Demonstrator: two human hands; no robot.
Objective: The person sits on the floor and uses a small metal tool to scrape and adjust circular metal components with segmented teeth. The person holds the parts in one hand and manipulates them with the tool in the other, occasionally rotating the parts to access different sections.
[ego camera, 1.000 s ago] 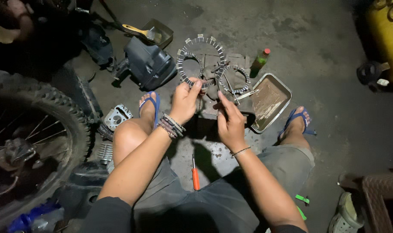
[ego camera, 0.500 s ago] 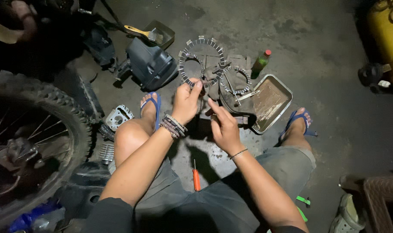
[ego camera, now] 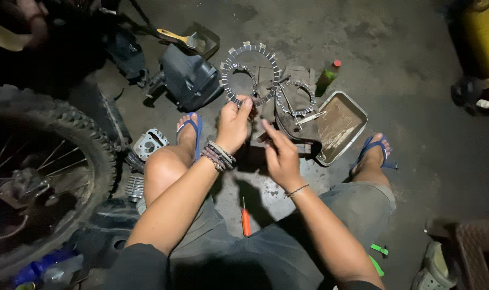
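Pinching toothed clutch ring (ego camera: 250, 75) at 6 o'clock rim, left hand (ego camera: 232, 126) fingers closed; right hand (ego camera: 279, 156) loosely open, empty. Ring likely thin, stiff, light, oily.

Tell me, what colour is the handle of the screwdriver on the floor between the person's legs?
Orange; the screwdriver shows in the head view.

Two hands: left hand (ego camera: 232, 124), right hand (ego camera: 281, 156). Three toothed rings: big ring (ego camera: 266, 59) and small ring (ego camera: 233, 72) in the left hand, one more ring (ego camera: 297, 98) on the floor. One metal tray (ego camera: 341, 126). One green bottle (ego camera: 328, 76). One paintbrush (ego camera: 182, 38). One orange screwdriver (ego camera: 245, 220). Two blue flip-flops (ego camera: 193, 128). One big wheel (ego camera: 45, 172). One yellow tank (ego camera: 483, 37).
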